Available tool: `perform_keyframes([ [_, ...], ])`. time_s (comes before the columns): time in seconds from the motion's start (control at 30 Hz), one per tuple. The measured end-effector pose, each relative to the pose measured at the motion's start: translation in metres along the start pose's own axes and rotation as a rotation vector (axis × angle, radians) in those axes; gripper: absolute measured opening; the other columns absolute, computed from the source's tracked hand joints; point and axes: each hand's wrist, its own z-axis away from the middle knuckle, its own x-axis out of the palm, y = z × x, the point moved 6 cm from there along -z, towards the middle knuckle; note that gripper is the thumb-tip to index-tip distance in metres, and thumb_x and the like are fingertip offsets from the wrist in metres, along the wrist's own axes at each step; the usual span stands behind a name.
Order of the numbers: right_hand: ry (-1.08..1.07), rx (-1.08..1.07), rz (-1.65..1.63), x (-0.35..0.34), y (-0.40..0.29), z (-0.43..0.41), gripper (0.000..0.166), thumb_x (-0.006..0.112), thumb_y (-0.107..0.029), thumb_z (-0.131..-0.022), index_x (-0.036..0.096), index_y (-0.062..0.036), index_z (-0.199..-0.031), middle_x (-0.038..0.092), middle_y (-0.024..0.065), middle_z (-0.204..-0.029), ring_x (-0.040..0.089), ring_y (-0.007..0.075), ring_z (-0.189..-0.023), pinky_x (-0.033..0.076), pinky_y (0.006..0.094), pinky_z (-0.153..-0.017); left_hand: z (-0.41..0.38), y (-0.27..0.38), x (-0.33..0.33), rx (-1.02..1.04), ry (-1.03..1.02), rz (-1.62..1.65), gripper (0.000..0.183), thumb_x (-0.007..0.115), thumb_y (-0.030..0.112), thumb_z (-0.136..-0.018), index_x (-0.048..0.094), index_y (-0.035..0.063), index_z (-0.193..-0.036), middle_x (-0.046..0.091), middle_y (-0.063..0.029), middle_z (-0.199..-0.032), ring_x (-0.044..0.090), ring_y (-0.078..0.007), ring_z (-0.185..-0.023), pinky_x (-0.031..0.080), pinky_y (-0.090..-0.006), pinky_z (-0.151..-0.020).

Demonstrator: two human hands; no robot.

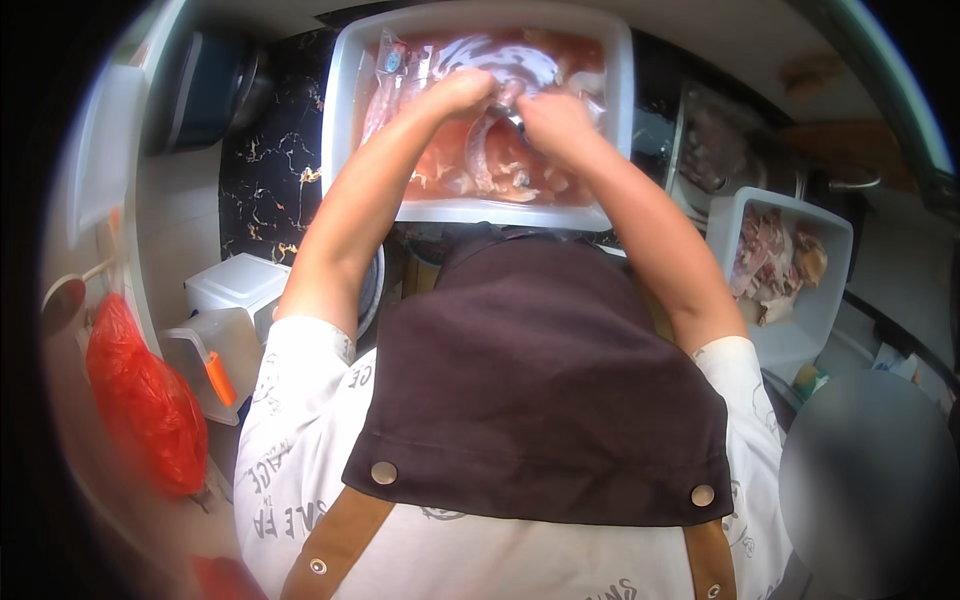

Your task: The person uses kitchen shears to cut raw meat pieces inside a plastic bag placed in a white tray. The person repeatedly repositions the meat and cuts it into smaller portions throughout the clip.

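Note:
A large white plastic tub of cloudy reddish liquid stands before me, with pale pieces of raw meat in it. Over its middle, my left hand and my right hand are close together. Both have curled fingers on a pinkish piece of raw meat, partly hidden and blurred. A long pale strip runs down below the hands into the liquid. At the tub's left side lies a clear plastic package with a label.
To the right, a smaller white tub holds raw meat pieces, near a sink. Black marbled countertop extends to the left. Lidded plastic containers and a red plastic bag are at lower left.

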Motion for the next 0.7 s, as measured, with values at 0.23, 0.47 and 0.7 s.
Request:
perform_keyframes([
  [0.23, -0.053, 0.243, -0.299, 0.020, 0.046, 0.020, 0.033, 0.064, -0.028, -0.084, 0.067, -0.0034, -0.106, 0.072, 0.0185, -0.100, 0.069, 0.0356, -0.095, 0.053, 0.0461, -0.083, 0.034, -0.030, 0.016, -0.479, 0.081, 0.252, 0.047, 0.056, 0.046, -0.097, 0.069, 0.0006, -0.097, 0.068, -0.0258, -0.096, 0.067, -0.0393, -0.091, 0.051, -0.0479, -0.079],
  [0.47, 0.075, 0.480, -0.468, 0.040, 0.063, 0.042, 0.041, 0.062, -0.034, -0.085, 0.062, -0.0010, -0.110, 0.069, 0.0278, -0.100, 0.066, 0.0448, -0.097, 0.051, 0.0495, -0.087, 0.061, 0.002, 0.065, -0.393, 0.157, 0.372, 0.038, 0.070, 0.025, -0.083, 0.066, 0.0027, -0.113, 0.069, -0.0219, -0.109, 0.064, -0.0395, -0.103, 0.051, -0.0476, -0.088],
  [0.7, 0.388, 0.356, -0.673, 0.022, 0.046, 0.046, 0.042, 0.069, -0.028, -0.084, 0.060, -0.0075, -0.119, 0.070, 0.0219, -0.102, 0.068, 0.0393, -0.093, 0.052, 0.0446, -0.083, 0.076, 0.025, 0.041, -0.230, 0.183, 1.001, 0.036, 0.055, 0.016, -0.100, 0.057, -0.0003, -0.132, 0.066, -0.0061, -0.115, 0.059, -0.0155, -0.099, 0.047, -0.0323, -0.086],
])
